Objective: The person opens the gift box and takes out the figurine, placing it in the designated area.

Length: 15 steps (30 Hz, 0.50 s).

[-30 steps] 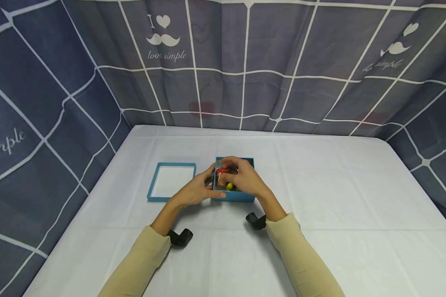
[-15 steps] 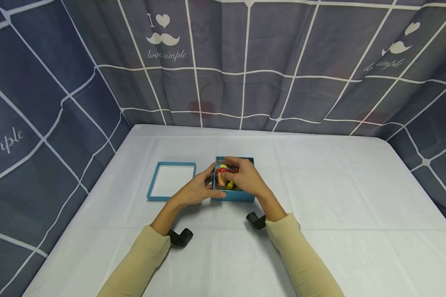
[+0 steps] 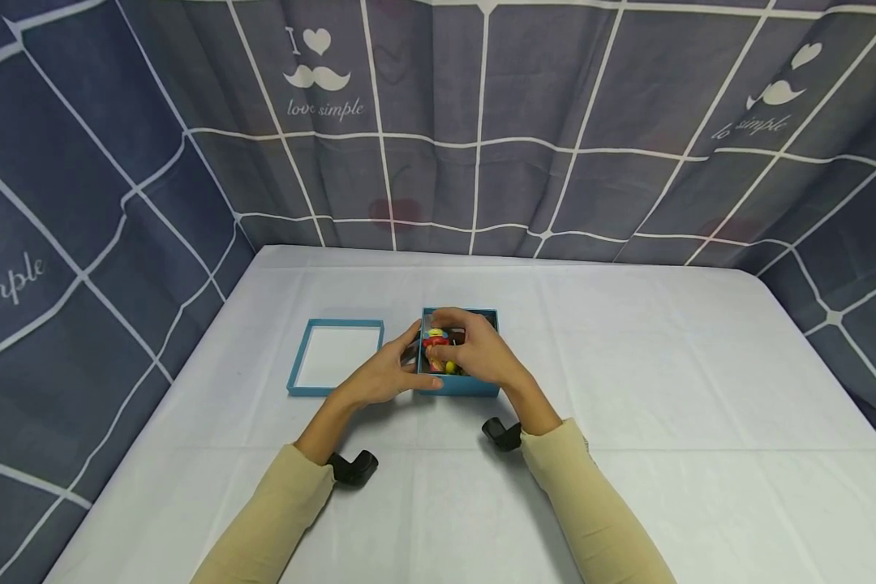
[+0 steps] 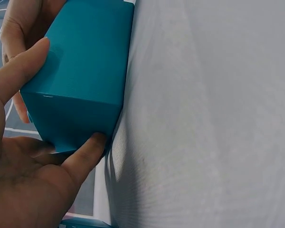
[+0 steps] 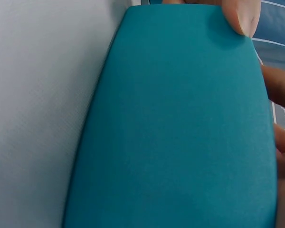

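Observation:
A teal open-topped box [image 3: 460, 388] stands on the table, and my left hand [image 3: 380, 375] grips its near left corner. The left wrist view shows that thumb on the front wall and a finger [image 4: 88, 156] against the side wall. My right hand [image 3: 482, 350] reaches into the box from above. Its thumb and fingers pinch a small toy figure [image 3: 435, 339], red with yellow and blue on top, at the left inside. A yellow round piece [image 3: 450, 367] lies just below it. The right hand hides much of the box's inside. In the right wrist view the box's front wall [image 5: 175, 118] fills the middle.
The teal-rimmed lid [image 3: 300, 357] lies with its white inside up, left of the box. A white cloth [image 3: 664, 389] covers the table. Dark checked curtains [image 3: 438, 186] hang behind the table and along both sides.
Inside the box, the right hand's fingers have shifted slightly and the figure has turned a little, its yellow and blue top coming into sight. The left hand and lid stay put.

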Tool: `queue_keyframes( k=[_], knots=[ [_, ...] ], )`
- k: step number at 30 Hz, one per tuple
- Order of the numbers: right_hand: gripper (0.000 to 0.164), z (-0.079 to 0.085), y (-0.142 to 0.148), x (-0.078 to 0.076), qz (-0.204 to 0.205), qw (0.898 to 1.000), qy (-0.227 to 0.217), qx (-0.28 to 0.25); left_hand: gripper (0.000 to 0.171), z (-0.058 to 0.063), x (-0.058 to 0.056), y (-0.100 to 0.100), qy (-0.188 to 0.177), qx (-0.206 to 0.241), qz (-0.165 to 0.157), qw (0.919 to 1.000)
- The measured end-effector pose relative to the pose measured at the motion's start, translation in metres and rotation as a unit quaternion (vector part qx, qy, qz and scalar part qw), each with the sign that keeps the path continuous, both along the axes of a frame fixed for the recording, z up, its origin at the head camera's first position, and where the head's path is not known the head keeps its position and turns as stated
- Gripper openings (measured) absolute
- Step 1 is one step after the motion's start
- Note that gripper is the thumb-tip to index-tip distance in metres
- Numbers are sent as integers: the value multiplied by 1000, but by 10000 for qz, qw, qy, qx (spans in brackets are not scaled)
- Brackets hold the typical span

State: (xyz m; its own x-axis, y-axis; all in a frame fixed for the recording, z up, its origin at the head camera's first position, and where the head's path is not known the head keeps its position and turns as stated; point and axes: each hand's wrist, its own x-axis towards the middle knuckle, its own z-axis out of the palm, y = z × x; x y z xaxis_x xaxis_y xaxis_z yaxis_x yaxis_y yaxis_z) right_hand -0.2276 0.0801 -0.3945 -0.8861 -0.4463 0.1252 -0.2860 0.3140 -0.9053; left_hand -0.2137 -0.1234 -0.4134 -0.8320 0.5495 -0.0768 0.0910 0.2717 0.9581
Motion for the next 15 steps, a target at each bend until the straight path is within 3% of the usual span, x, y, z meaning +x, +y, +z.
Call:
queue_keyframes(
  k=[15],
  knots=[
    [66, 0, 0, 1, -262, 9997, -25, 1, 109, 0, 0, 0, -122, -258, 168, 9995]
  ],
)
